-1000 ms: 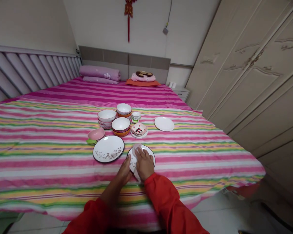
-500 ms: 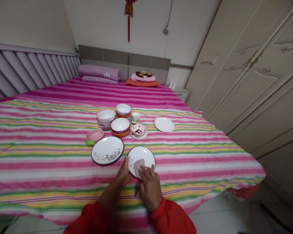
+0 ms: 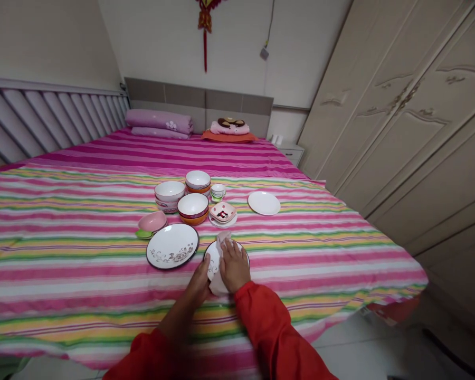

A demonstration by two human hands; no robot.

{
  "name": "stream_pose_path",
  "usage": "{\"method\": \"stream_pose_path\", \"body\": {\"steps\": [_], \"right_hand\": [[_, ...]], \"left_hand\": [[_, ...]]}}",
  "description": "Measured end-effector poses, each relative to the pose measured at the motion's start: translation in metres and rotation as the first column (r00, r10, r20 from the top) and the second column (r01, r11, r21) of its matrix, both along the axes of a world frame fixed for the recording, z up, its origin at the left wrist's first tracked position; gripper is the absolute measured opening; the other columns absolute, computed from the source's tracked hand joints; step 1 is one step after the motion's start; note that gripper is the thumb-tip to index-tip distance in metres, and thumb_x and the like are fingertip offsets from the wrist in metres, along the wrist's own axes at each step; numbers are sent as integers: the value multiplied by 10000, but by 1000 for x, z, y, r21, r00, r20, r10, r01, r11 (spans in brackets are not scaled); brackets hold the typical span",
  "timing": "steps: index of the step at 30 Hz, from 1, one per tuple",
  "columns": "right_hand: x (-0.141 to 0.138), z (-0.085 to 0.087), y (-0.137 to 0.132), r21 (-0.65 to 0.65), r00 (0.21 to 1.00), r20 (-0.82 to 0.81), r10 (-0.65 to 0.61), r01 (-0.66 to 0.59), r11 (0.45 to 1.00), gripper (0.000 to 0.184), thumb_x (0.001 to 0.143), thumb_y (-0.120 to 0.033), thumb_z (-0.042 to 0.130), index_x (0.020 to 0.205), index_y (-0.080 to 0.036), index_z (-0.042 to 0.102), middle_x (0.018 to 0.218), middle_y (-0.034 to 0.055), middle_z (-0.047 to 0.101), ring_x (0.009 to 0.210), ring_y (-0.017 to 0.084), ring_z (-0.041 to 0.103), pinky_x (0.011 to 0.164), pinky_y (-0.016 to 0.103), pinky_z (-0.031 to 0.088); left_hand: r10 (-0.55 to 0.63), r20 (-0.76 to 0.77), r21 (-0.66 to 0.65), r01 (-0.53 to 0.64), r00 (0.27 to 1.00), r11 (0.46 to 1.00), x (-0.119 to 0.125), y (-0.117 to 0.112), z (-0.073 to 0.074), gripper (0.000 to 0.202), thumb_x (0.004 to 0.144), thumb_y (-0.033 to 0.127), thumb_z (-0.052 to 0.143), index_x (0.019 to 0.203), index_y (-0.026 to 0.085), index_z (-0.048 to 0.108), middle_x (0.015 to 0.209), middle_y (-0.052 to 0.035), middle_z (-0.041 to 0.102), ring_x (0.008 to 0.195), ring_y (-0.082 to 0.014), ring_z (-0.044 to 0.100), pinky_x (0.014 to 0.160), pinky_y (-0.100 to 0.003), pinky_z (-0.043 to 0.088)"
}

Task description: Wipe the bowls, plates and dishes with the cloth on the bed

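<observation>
Now our right hand (image 3: 234,266) lies flat, fingers outspread, pressing a pale cloth (image 3: 221,241) onto the small plate (image 3: 211,257); our left hand (image 3: 200,279) pinches its near rim.

- The right hand (image 3: 234,266), in a red sleeve, lies flat on a pale crumpled cloth (image 3: 222,240).
- The cloth sits on a small round white plate with a dark rim (image 3: 211,258).
- The left hand (image 3: 200,279) touches the left edge of that plate. I can't tell if it grips it.
- Just to the left lies a bigger round white plate with flowers (image 3: 172,252).
- Behind them are a little pink bowl (image 3: 152,221), a stack of white bowls (image 3: 169,191), a pink square dish (image 3: 222,212) and a plain white plate (image 3: 264,202).
- Everything rests on a bed with a pink striped sheet (image 3: 63,248).
</observation>
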State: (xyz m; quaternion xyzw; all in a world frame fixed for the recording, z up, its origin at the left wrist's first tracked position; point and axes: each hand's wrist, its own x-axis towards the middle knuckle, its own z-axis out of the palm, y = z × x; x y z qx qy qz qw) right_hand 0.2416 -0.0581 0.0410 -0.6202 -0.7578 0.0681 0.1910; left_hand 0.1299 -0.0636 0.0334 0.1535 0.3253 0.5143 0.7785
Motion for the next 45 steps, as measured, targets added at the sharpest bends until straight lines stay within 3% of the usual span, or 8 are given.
{"method": "stream_pose_path", "body": {"steps": [8, 17, 21, 25, 32, 39, 42, 45], "right_hand": [[30, -5, -37, 35, 994, -18, -104, 104, 994, 468, 850, -160, 453, 1310, -115, 530, 1413, 114, 462, 1319, 271, 367, 1077, 431, 296], [18, -11, -83, 116, 993, -86, 80, -70, 991, 489, 800, -113, 453, 1275, -144, 565, 1368, 90, 515, 1288, 265, 401, 1053, 435, 370], [-5, -2, -75, 47, 983, -100, 157, -153, 987, 509, 821, -127, 449, 1324, -178, 511, 1423, 55, 459, 1342, 239, 346, 1080, 432, 330], [-18, 6, -42, -12, 978, -99, 182, -184, 983, 482, 896, -203, 399, 1375, -183, 446, 1473, 32, 387, 1377, 223, 294, 1087, 405, 317], [-3, 5, 2, -18, 997, -30, 68, -69, 997, 487, 923, -261, 393, 1398, -155, 416, 1497, 58, 338, 1387, 257, 270, 1108, 452, 261], [32, -7, -23, 62, 999, -43, -6, 8, 998, 432, 910, -258, 441, 1320, -149, 523, 1412, 115, 462, 1329, 299, 375, 1072, 480, 318], [39, -20, -44, 152, 992, -45, 115, -107, 983, 553, 835, -425, 587, 1309, -145, 531, 1394, 149, 475, 1290, 339, 416, 1044, 503, 353], [40, -27, -57, 184, 963, -7, 269, -263, 947, 509, 829, -345, 604, 1302, -168, 533, 1391, 120, 486, 1271, 330, 439, 1033, 513, 363]], "left_hand": [[-43, -1, -25, 43, 999, 999, -2, -1, -3, 560, 890, 418, 483, 1375, 144, 424, 1215, -160, 637, 1170, -271, 566, 988, -435, 453], [-63, -29, -54, 61, 998, 997, -1, -3, 4, 555, 919, 475, 363, 1316, 113, 498, 1119, -159, 689, 1112, -271, 609, 995, -431, 445], [-43, -81, -100, 35, 996, 994, 0, -3, 7, 634, 922, 516, 292, 1264, 38, 529, 1015, -190, 715, 1021, -268, 656, 963, -402, 472], [7, -109, -82, -16, 994, 996, -1, -4, 11, 567, 909, 495, 378, 1319, 123, 496, 1082, -145, 706, 1050, -236, 646, 989, -378, 451], [-26, -17, -62, 25, 1000, 998, 2, -2, 11, 598, 909, 461, 408, 1416, 145, 370, 1207, -154, 646, 1117, -257, 608, 1014, -408, 428], [-5, -10, -40, 5, 1000, 999, 1, -4, 11, 526, 919, 410, 420, 1353, 114, 452, 1188, -152, 657, 1111, -236, 612, 1001, -370, 444], [-36, -73, -88, 30, 997, 996, 0, -5, 14, 525, 924, 429, 390, 1306, 85, 496, 1123, -167, 685, 1060, -258, 639, 939, -402, 489], [-53, -91, -81, 46, 994, 996, -1, -4, 11, 538, 917, 448, 394, 1286, 77, 514, 1084, -174, 699, 1030, -267, 651, 906, -411, 505]]}}
